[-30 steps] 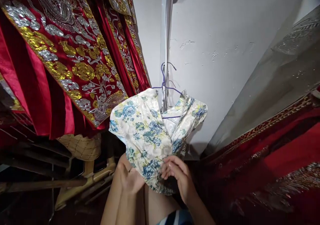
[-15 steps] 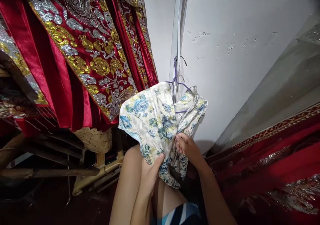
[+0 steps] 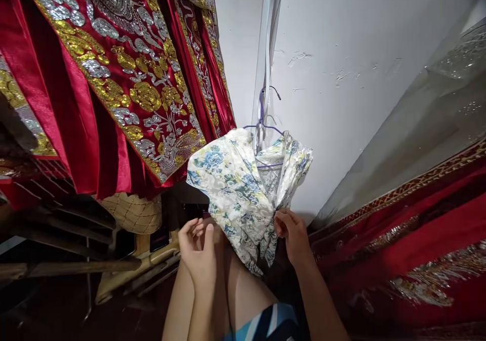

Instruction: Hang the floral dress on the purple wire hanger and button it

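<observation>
A white blouse with blue, green and yellow flowers (image 3: 235,189) hangs on a purple wire hanger (image 3: 261,113) in the middle of the view. My right hand (image 3: 292,232) pinches the right edge of its front, near the waist. To the left of the blouse's lower part, my left hand (image 3: 198,247) is raised with its fingers curved and apart, holding nothing. The blouse's lower end narrows and hangs above my knees.
Red garments with gold and silver embroidery (image 3: 148,93) hang at the left, above a yellowish chair (image 3: 152,255). Behind the blouse is a white wall (image 3: 322,103). More red fabric (image 3: 417,240) lies at the right, partly under clear plastic (image 3: 425,108).
My left hand has let go of the blouse's lower left side and moved left. My right hand keeps its pinch, and the blouse front hangs differently, with its neckline wider open.
</observation>
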Demonstrator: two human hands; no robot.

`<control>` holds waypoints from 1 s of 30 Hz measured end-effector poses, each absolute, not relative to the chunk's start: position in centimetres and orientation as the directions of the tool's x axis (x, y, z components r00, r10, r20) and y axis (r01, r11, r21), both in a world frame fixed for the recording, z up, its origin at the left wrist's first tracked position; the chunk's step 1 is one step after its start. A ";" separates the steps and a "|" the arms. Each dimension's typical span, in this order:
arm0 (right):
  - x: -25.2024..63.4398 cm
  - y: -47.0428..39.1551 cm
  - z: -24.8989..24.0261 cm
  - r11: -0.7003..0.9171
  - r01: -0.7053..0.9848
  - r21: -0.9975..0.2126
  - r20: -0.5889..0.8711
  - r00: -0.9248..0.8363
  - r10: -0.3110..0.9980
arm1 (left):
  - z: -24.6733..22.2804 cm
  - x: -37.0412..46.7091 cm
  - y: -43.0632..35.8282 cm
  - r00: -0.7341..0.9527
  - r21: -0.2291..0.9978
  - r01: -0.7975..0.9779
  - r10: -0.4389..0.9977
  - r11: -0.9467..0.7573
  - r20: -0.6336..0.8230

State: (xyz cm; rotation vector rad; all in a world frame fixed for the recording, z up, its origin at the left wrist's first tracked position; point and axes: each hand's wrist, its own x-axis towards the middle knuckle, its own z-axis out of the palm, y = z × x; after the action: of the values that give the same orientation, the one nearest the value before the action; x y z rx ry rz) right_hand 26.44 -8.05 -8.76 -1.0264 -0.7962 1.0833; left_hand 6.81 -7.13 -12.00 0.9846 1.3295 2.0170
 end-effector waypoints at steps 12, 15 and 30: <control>24.5 -9.0 -7.4 0.154 -0.107 -0.982 0.146 0.082 0.986 | -9.9 13.4 -6.6 0.054 0.875 0.167 0.891 -0.454 0.451; 24.3 -9.0 -7.4 0.155 -0.158 -0.975 0.132 0.147 0.980 | -9.7 13.2 -6.9 0.058 0.867 0.165 0.883 -0.469 0.467; 25.6 -8.7 -8.0 -0.338 -0.732 -0.591 -0.113 -0.340 0.934 | -10.4 12.6 -8.2 0.072 0.888 0.125 0.897 -0.442 0.437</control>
State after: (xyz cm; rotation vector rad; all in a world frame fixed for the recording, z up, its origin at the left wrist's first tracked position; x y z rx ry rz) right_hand 25.64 -8.69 -7.97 -0.5336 -0.5384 1.8788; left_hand 12.57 -8.23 -10.38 1.6690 1.0280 1.4355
